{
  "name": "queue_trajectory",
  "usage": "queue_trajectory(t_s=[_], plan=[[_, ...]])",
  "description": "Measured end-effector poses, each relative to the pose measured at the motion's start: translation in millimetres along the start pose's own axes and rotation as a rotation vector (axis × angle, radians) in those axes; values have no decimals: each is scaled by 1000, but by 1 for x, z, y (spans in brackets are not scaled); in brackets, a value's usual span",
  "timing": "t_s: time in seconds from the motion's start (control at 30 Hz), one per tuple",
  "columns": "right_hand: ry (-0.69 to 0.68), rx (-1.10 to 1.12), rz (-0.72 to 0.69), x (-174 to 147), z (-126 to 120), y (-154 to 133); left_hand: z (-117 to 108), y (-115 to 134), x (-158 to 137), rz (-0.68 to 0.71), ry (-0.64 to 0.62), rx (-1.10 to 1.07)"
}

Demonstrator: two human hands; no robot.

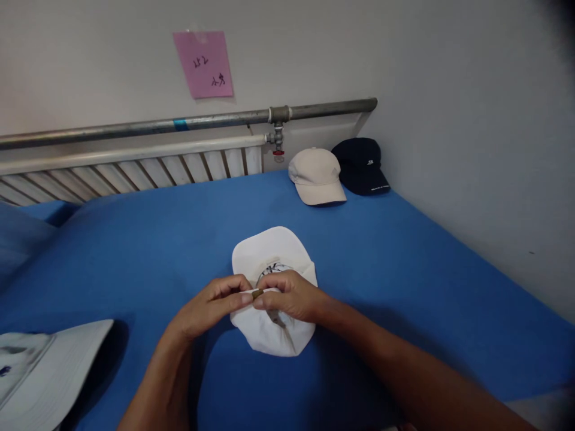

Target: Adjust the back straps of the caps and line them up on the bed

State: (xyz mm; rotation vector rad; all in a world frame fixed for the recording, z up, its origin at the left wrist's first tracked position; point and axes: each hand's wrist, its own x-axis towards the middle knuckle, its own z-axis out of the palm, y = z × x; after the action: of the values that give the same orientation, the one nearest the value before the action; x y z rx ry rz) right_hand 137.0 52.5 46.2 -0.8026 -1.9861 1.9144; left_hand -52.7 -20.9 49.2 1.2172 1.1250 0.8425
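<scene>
A white cap [274, 244] lies in the middle of the blue surface, its brim pointing away from me and its inside partly showing. My left hand [220, 302] pinches the cap's back strap from the left. From the right, my right hand [290, 293] grips the same strap with thumb and fingers. Between the two thumbs shows a small brass-coloured buckle [257, 294]. Dark printed lines are visible inside the cap beyond my fingers. The fingertips under the strap are hidden.
A beige cap [317, 173] and a navy cap [362, 164] sit at the back right by the wall. A pale cap [54, 365] is at the near left. Behind the blue-covered table [157, 239] run a radiator [193, 164] and a metal pipe [224, 120] with a red-handled valve [278, 143].
</scene>
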Motion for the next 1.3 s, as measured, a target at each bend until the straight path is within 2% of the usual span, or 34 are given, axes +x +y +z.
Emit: queue_trajectory(t_s=[0.2, 0.47, 0.63, 0.73, 0.9, 1.0, 1.13, 1.3], plan=[[50, 25, -41, -1, 3, -1, 1, -3, -1, 29, 20, -42], [45, 0, -65, 0, 7, 1, 1, -3, 2, 34, 25, -45], [55, 3, -135, -9, -1, -15, -1, -2, -2, 25, 69, -78], [75, -165, -271, -19, -7, -26, -4, 0, -6, 25, 67, -91], [101, -674, -656, -30, -9, -30, -9, 2, -12, 36, 65, -90], [197, -741, -727, -35, -11, -32, -14, -1, -18, 74, 92, -121], [107, -513, -718, -39, -14, -39, -22, -10, -25, 205, 65, -185], [28, -405, -377, -38, -17, -39, -27, -17, -27, 326, -10, -274]])
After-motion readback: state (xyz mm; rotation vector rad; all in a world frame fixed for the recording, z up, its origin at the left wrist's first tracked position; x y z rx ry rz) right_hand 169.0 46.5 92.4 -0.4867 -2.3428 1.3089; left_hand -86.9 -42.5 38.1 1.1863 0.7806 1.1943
